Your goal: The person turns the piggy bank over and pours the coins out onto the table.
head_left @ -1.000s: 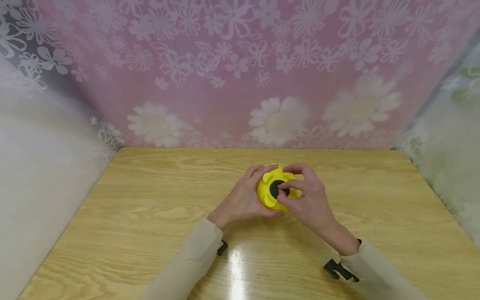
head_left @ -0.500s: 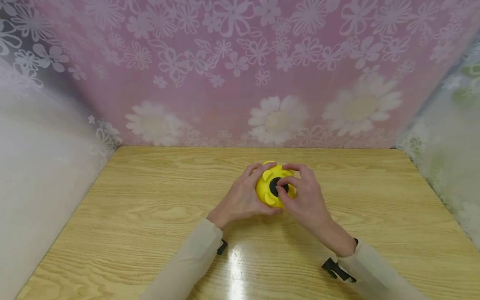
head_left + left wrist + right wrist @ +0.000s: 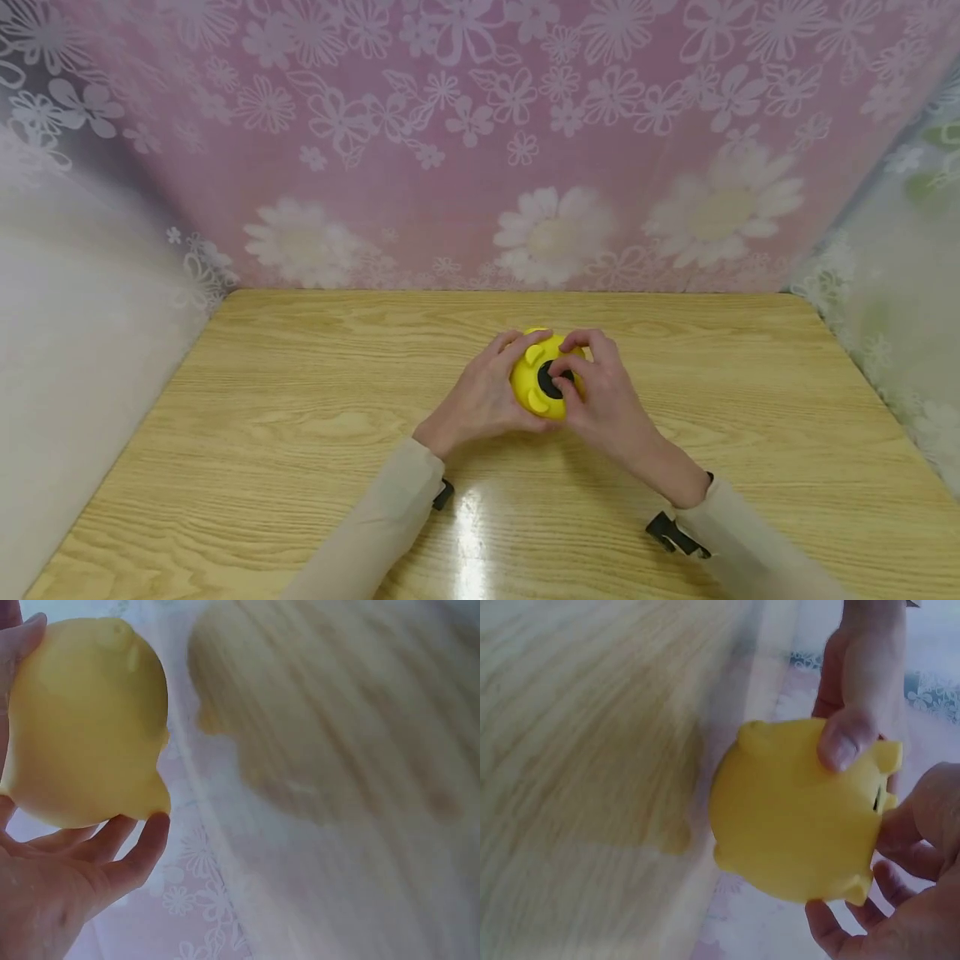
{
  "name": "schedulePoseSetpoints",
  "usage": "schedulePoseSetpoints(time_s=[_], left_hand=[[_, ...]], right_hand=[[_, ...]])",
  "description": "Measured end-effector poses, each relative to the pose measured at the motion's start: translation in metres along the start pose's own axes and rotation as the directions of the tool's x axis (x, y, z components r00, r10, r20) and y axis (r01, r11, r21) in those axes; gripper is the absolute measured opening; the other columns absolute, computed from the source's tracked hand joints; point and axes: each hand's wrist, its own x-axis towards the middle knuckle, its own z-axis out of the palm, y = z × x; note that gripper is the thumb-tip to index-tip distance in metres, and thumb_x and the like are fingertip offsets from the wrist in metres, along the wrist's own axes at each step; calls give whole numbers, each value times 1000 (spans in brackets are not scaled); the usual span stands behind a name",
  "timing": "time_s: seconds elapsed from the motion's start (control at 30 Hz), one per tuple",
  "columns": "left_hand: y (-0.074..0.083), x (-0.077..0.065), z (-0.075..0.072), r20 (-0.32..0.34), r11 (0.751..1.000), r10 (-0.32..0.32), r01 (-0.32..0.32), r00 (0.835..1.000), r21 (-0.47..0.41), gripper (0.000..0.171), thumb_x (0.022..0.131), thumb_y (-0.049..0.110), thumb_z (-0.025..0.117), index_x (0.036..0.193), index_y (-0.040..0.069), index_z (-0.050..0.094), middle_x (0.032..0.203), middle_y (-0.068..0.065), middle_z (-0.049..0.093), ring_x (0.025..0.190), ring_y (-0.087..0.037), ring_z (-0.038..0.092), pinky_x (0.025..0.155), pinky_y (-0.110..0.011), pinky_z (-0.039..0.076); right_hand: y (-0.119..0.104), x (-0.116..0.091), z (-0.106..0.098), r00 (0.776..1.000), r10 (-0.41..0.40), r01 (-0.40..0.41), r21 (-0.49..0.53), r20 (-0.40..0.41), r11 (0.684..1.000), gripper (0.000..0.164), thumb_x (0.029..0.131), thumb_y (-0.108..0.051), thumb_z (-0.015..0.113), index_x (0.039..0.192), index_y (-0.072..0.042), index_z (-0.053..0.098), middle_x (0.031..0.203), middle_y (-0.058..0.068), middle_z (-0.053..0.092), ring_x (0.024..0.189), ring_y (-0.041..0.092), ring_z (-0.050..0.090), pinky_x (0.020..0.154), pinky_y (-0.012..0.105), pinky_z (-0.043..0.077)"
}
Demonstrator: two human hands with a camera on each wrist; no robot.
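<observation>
Yellow and smooth, the piggy bank (image 3: 523, 388) sits in both hands near the back of the wood-grain table (image 3: 285, 450), with the pink flowered backdrop (image 3: 420, 208) behind. From the head, its stubby feet and the round black plug (image 3: 545, 384) show on the side facing up. The left hand (image 3: 483, 393) grips the body, fingers around the far side and thumb along the near side. The right hand (image 3: 611, 408) pinches at the plug, thumb and forefinger almost meeting there.

Only the wrist views show the piggy bank from the side, held clear of the tabletop, with its reflection below; the head view leaves that gap unclear. The right wrist view also shows a thumb pressed against the rounded body and a dark sliver at the top edge, but barely any of the plug. Whether the plug is fully seated cannot be told, and the inside is hidden.
</observation>
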Motion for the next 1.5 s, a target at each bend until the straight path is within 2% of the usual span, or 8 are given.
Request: schedulePoseSetpoints(time_s=[0.27,0.67,0.8,1.0,1.17,1.5], left_hand=[[-1,1,-7,34,998,-11,13,999,-59,105,68,49,94,156,38,38,142,6,49,116,-12,55,100,-34,55],[-5,-1,-9,44,999,44,-42,998,-30,106,68,48,94,156,38,37,145,2,47,114,-11,55,99,-33,54],[-4,-3,-12,51,998,46,-43,998,-51,106,69,46,94,157,38,35,153,-1,41,127,-17,54,105,-40,53],[-3,-5,-16,43,992,67,-62,997,-106,106,70,41,95,157,38,35,163,-3,33,144,-24,44,112,-46,49],[-4,-4,-16,30,989,90,-85,996,-117,106,70,40,95,157,39,35,163,0,32,147,-23,41,112,-46,49],[-2,-5,-18,40,989,102,-97,994,-110,106,69,40,96,157,39,36,164,-1,32,146,-23,43,111,-43,51]], right_hand=[[2,8,-8,996,-22,23,-8,84,1000,20,81,17,70,81,-3,72,107,16,56,103,36,54,90,55,50],[7,5,-11,991,-108,109,-7,85,994,21,80,17,75,83,-4,74,108,17,57,104,34,54,88,52,52],[5,4,-12,987,-150,152,-27,61,988,21,78,16,77,84,-4,75,108,16,58,103,33,54,85,49,51],[-1,5,-15,978,-203,205,-55,45,977,22,77,16,78,85,-4,76,111,17,59,105,34,54,78,43,51],[-5,5,-19,977,-205,208,-70,55,976,24,77,17,78,87,-6,77,114,15,60,108,35,54,73,40,52],[-5,6,-23,970,-231,237,-81,76,968,28,77,16,79,87,-10,77,113,15,61,104,35,53,72,41,56]])
